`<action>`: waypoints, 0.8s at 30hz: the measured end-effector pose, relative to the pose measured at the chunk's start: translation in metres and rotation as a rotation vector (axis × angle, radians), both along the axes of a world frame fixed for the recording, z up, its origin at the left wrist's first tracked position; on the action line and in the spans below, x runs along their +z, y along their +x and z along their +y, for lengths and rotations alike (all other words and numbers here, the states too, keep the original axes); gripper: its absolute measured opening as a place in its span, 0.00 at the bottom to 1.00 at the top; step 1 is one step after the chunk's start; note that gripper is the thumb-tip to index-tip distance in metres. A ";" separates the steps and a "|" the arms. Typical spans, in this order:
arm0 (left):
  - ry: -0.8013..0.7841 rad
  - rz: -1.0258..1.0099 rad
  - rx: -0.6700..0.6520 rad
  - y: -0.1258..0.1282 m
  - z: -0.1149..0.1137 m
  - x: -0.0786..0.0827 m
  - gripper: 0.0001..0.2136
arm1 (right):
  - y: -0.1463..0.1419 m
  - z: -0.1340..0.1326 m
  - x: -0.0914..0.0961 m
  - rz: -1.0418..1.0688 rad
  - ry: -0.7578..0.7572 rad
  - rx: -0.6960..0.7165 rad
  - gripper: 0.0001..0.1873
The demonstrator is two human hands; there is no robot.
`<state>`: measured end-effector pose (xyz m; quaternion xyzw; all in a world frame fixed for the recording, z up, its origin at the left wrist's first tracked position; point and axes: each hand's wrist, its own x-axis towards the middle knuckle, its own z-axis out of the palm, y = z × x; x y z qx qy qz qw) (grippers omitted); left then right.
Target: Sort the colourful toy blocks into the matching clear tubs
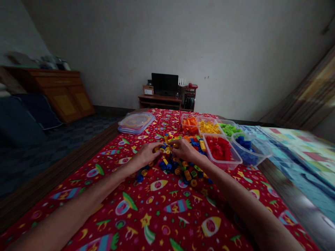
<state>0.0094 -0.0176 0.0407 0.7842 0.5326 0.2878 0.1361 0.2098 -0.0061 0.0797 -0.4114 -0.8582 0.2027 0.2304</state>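
Observation:
A loose pile of mixed building blocks (187, 170) in blue, yellow, red and green lies on the red patterned tablecloth (157, 223). At the pile's far left part, my left hand (146, 154) is curled, with a small yellow block (156, 149) between thumb and fingers. Facing it just to the right, my right hand (185, 150) has bent fingers touching the blocks at the pile's upper middle. Whatever lies between its fingertips is too small to make out. Several yellow wheel-like pieces (177, 171) sit nearer to me, below the hands.
Right of the pile stand clear tubs of sorted blocks: red (237, 158), blue (264, 153), green (230, 129), yellow (209, 127) and orange (190, 122). Stacked lids (136, 122) lie at the far left. A bed (295, 157) adjoins the table's right side.

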 end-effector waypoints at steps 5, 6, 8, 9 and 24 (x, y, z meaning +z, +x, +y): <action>-0.294 -0.320 -0.026 -0.001 0.002 0.003 0.35 | -0.003 0.000 -0.001 0.045 -0.130 0.003 0.23; -0.338 -0.372 -0.041 -0.001 0.001 0.003 0.36 | -0.004 0.000 -0.002 0.058 -0.163 0.005 0.23; -0.400 -0.437 -0.066 0.002 -0.001 0.003 0.34 | -0.007 -0.001 -0.004 0.089 -0.211 0.017 0.23; -0.421 -0.461 -0.078 0.004 -0.003 0.003 0.31 | -0.009 -0.001 -0.006 0.104 -0.215 0.031 0.23; -0.468 -0.778 0.080 0.025 -0.023 0.008 0.31 | -0.017 -0.004 -0.023 0.135 0.068 0.155 0.17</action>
